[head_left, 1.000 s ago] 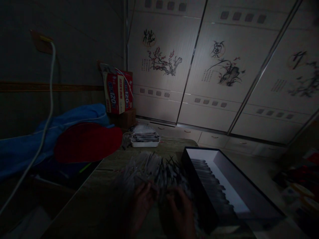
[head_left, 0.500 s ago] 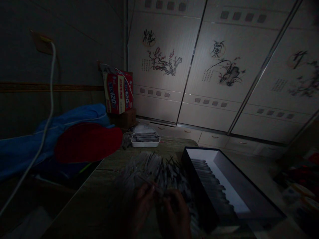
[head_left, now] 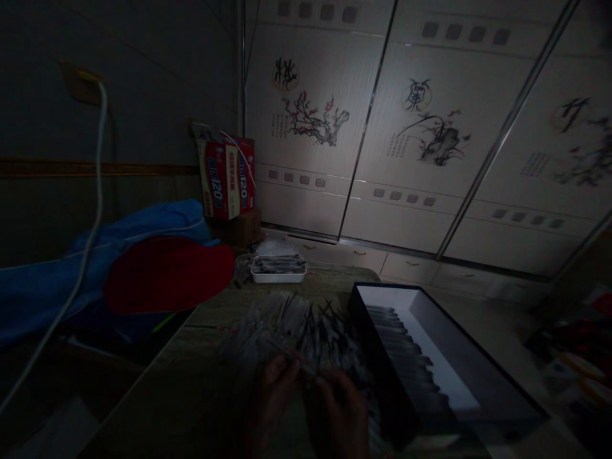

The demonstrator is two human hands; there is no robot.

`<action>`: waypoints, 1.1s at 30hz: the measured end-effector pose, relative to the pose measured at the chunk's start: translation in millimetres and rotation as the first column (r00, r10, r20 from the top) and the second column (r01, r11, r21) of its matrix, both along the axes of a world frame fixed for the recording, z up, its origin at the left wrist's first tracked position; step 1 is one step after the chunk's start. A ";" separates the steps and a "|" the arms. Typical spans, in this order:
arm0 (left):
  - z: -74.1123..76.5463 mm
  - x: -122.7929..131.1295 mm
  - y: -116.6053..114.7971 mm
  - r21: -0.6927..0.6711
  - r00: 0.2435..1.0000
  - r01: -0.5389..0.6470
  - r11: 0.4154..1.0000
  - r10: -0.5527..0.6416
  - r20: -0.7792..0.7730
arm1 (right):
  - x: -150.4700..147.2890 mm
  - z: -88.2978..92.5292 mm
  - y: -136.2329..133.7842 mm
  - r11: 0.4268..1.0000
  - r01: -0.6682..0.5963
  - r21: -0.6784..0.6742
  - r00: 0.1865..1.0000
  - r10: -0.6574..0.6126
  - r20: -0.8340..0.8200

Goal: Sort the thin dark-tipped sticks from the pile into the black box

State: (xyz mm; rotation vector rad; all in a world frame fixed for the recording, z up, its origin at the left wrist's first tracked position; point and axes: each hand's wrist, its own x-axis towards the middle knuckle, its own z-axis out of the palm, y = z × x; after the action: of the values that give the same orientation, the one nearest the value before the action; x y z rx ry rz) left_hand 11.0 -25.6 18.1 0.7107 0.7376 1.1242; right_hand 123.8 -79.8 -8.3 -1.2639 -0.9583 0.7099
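Observation:
The scene is very dark. My left hand (head_left: 275,395) and my right hand (head_left: 342,411) meet at the near edge of a table (head_left: 191,382), fingers pinched together on a thin stick-like item (head_left: 296,358) held between them. Just beyond my hands lies a loose pile of thin dark and clear-wrapped sticks (head_left: 296,325). To the right stands a long black box (head_left: 430,363) with a white inside, partly filled with a row of the same items.
A small white tray (head_left: 278,268) with more sticks sits at the table's far end. A red round thing (head_left: 165,271) lies on blue cloth (head_left: 95,255) at left, behind a hanging white cable (head_left: 90,210). A red carton (head_left: 227,178) stands by painted sliding doors (head_left: 406,127).
My hands have drawn closer together and lifted one thin stick off the pile; they were apart on the pile a second ago. The box and tray have not moved.

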 end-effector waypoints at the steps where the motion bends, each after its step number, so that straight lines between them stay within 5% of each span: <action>1: -2.1 0.6 0.8 0.006 1.000 -0.008 1.000 0.008 -0.010 | 1.2 -1.4 0.6 1.000 -0.012 -0.021 0.999 0.011 -0.039; 9: -12.2 2.3 2.4 0.137 0.996 0.020 0.990 -0.007 -0.092 | 8.3 -9.8 6.9 0.989 -0.072 -0.131 0.982 0.047 -0.185; 16: -5.9 4.0 -0.6 0.018 0.991 -0.054 0.998 0.056 -0.121 | 5.7 -26.1 0.8 0.994 0.105 -0.017 0.983 -0.101 0.151; 23: -8.9 4.2 0.0 0.065 0.994 0.021 0.998 -0.014 -0.109 | 1.6 -58.4 -4.0 0.947 0.293 0.131 0.797 -0.318 0.514; 28: -8.3 5.2 -1.5 0.066 0.994 0.028 0.997 -0.021 -0.105 | 12.2 -67.9 -8.3 0.937 0.239 0.254 0.622 -0.349 0.701; 33: -1.8 5.2 -1.1 -0.003 0.995 -0.007 1.000 0.007 -0.096 | 13.6 -74.6 -4.9 0.955 0.207 0.212 0.591 -0.295 0.751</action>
State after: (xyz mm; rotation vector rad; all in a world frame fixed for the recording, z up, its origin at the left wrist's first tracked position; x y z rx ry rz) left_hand 16.2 -26.8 16.3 0.7639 0.8241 1.1007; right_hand 137.4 -84.8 -82.8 -1.6075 -1.4489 -0.1805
